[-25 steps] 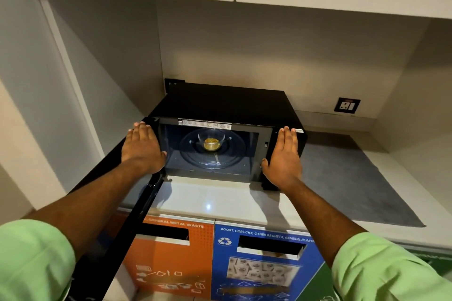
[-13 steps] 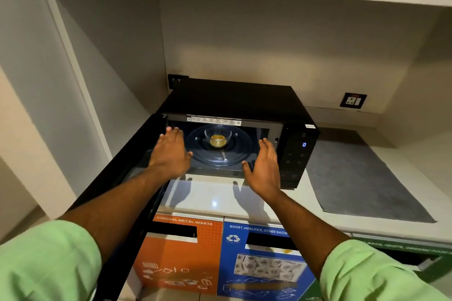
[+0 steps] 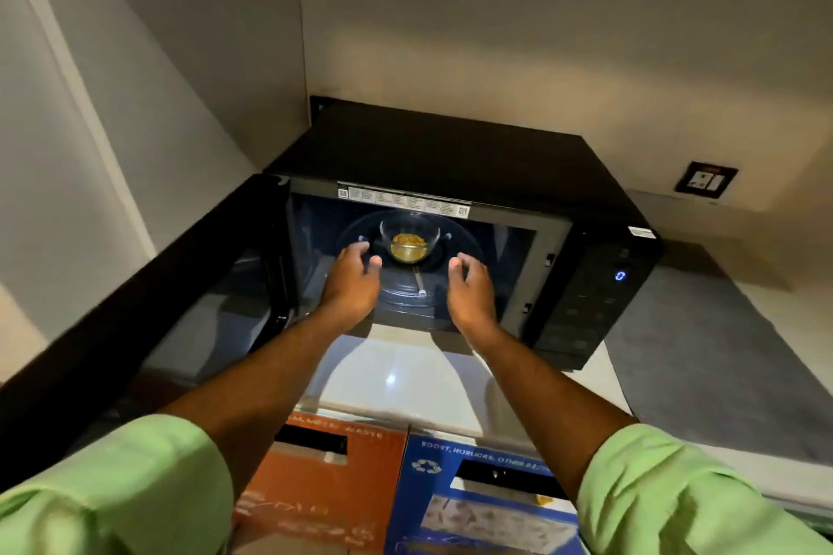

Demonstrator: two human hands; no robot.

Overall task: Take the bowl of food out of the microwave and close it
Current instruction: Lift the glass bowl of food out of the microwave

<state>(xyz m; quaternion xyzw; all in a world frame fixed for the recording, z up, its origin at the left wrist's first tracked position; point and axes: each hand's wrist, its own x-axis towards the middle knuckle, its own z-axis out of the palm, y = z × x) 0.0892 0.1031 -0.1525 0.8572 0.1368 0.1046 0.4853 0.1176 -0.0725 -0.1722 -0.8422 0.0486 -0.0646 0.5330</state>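
A black microwave [image 3: 450, 149] stands on the counter with its door [image 3: 148, 306] swung wide to the left. Inside, a clear glass bowl [image 3: 409, 239] holding yellow food sits on the glass turntable [image 3: 405, 293]. My left hand [image 3: 354, 279] is inside the cavity just left of the bowl, fingers curled and apart, holding nothing. My right hand [image 3: 469, 291] is at the bowl's right, also curled and empty. Neither hand touches the bowl.
The control panel [image 3: 599, 284] with a lit blue digit is at the microwave's right. A grey mat [image 3: 703, 365] lies on the white counter [image 3: 405, 379] to the right. Orange [image 3: 324, 487] and blue [image 3: 487, 505] waste bins stand below the counter edge. A wall socket [image 3: 706, 180] is behind.
Both hands have moved from the microwave's outer edges into the open cavity, closing in on either side of the bowl. The view has come closer to the microwave.
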